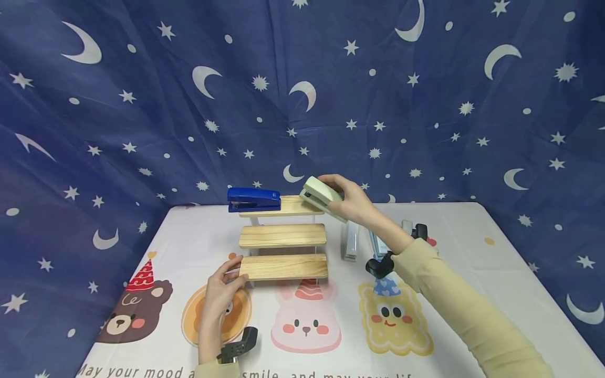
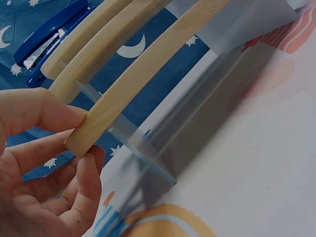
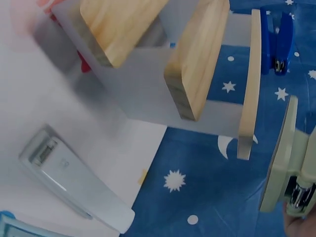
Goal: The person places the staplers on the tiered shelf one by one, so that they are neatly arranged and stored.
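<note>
A three-step wooden shelf (image 1: 283, 267) with clear side supports stands on the table. My left hand (image 1: 221, 290) pinches the left end of its lowest board, thumb on one face and fingers under the other in the left wrist view. Up at the right end of the top board, my right hand (image 1: 347, 199) grips a pale green stapler (image 1: 321, 193), which tilts down to the right. In the right wrist view the green stapler (image 3: 282, 160) hangs beside the top board's end, apart from it. A dark blue stapler (image 1: 253, 199) lies on the left part of that top board.
Right of the shelf a white stapler (image 1: 352, 241) lies on the table, with a light blue stapler (image 1: 378, 244) beside it, partly behind my right forearm. Another pale object (image 1: 407, 226) shows near the black wrist camera. A blue curtain (image 1: 302, 105) with moons and stars hangs behind.
</note>
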{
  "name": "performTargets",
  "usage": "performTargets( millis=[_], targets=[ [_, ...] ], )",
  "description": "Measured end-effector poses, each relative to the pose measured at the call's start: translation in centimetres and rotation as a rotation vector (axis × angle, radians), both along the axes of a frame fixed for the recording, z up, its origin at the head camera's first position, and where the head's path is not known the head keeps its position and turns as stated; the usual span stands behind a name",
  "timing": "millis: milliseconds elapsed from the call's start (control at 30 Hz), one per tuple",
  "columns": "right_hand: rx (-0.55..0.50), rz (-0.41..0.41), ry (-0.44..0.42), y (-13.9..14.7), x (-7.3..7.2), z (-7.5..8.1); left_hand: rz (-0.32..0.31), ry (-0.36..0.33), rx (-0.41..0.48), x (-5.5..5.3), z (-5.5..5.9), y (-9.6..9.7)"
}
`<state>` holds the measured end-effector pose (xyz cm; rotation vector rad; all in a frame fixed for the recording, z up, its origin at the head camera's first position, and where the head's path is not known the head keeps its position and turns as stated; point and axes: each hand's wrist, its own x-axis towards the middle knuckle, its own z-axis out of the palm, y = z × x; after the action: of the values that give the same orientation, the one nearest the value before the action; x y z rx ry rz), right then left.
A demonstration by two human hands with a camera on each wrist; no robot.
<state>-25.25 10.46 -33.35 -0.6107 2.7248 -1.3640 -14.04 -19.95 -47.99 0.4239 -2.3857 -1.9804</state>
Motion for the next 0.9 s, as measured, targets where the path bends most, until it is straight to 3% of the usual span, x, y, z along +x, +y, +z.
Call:
performTargets(
  millis=[333,900],
  targets=[
    [0.028,0.208,-0.022,-0.6,-1.9,0.5,0.004,0.004,0.003,0.1,-0.3,-0.2],
    [0.096,0.334,-0.04,-1.5,-3.9,0.3,-0.003,0.002,0.008,0.0,0.1,-0.1]
  ],
)
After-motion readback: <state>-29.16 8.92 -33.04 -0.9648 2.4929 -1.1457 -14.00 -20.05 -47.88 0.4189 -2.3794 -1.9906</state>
